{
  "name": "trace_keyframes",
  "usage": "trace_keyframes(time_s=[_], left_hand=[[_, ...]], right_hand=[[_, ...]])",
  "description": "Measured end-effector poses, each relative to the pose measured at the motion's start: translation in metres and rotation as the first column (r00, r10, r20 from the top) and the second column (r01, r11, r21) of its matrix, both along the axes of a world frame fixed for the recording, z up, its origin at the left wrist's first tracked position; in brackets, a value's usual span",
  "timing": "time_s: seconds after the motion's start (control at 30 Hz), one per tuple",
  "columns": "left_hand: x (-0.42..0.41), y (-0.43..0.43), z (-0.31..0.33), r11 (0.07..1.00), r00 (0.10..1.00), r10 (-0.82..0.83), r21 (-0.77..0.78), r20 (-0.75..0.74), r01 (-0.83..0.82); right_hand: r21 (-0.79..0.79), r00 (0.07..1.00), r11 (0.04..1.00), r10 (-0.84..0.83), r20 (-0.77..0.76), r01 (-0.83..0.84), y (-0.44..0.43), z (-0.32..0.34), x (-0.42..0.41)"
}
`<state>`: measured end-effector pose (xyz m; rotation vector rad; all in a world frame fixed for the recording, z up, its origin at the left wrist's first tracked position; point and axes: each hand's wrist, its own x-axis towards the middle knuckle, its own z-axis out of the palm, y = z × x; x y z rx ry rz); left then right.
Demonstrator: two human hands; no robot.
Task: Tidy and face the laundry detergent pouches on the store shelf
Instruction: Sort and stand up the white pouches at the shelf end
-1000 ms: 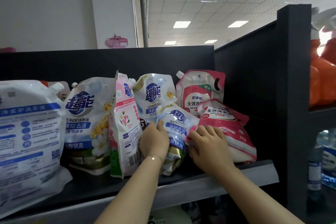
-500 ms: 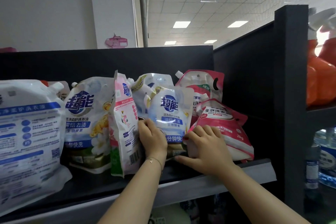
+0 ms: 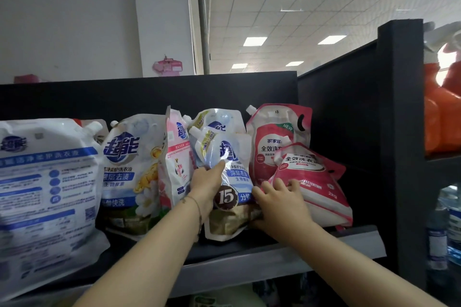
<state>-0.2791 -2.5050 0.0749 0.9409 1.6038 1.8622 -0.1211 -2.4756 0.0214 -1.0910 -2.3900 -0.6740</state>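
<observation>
1. Blue-and-white pouch [image 3: 230,182] is the news; a second ago it was slumped forward in a crumpled heap, and now it stands on its base near the front of the shelf [image 3: 274,264], label out, the "15" badge readable.
2. My left hand [image 3: 207,187] grips the pouch's left edge, thumb laid across the front and the other fingers gone behind the plastic; since the earlier frame that hand has climbed from low on the pouch to about mid-height.
3. My right hand [image 3: 280,204] is spread out, fingers splayed on the leaning red pouch [image 3: 316,182] just beside the blue one, heel low by the blue pouch's bottom corner; it isn't wrapped round anything I can see; the thumb is hidden, so whether it pinches that corner I can't tell; half a second back it sat lower, at the blue pouch's base.
4. What that means, imo: this pouch is nearly faced; the top is puffed out and twisted a bit to the left, so it probably wants squaring up and nudging into line with the pink pouch [image 3: 175,162] just to its left.
5. The red pouch hasn't budged; same tilt as before, leaning back on the upright red one behind it; my guess is it's next.
</observation>
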Motion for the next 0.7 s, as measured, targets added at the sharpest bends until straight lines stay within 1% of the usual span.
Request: trace_keyframes(time_s=[0.17,0.27,0.33,0.4,0.47,0.5,0.57,0.63,0.7], left_hand=[[0.012,-0.013,0.000,0.969,0.996,0.044,0.247,-0.082,-0.022],[0.005,-0.020,0.007,0.930,0.982,0.122,0.362,-0.146,-0.062],[-0.002,-0.022,0.007,0.931,0.949,0.173,0.357,-0.265,-0.070],[-0.005,-0.023,0.002,0.951,0.895,0.190,0.303,-0.403,-0.065],[-0.005,-0.025,-0.003,0.966,0.854,0.152,0.257,-0.498,-0.022],[-0.003,-0.028,-0.003,0.966,0.847,0.121,0.259,-0.517,0.021],[0.003,-0.032,0.001,0.947,0.833,0.105,0.310,-0.543,0.083],[0.009,-0.036,0.009,0.905,0.783,0.235,0.423,-0.575,0.039],[0.013,-0.040,0.016,0.850,0.709,0.400,0.524,-0.581,-0.050]], right_hand=[[-0.010,0.989,0.989,-0.149,0.008,0.149,-0.006,0.008,-0.022],[0.076,0.979,0.977,-0.195,-0.057,0.199,0.006,0.018,-0.034],[0.038,0.977,0.978,-0.204,-0.064,0.206,0.012,0.021,-0.040],[0.027,0.973,0.973,-0.229,0.021,0.229,0.015,0.019,-0.046],[0.035,0.964,0.972,-0.233,0.129,0.231,0.012,0.018,-0.046],[0.012,0.964,0.977,-0.213,0.159,0.214,0.011,0.021,-0.044],[-0.107,0.977,0.981,-0.142,0.162,0.160,0.008,0.028,-0.038],[-0.243,0.993,0.966,-0.070,0.091,0.090,0.005,0.037,-0.029],[-0.297,1.000,0.955,-0.018,-0.004,0.016,0.001,0.040,-0.020]])
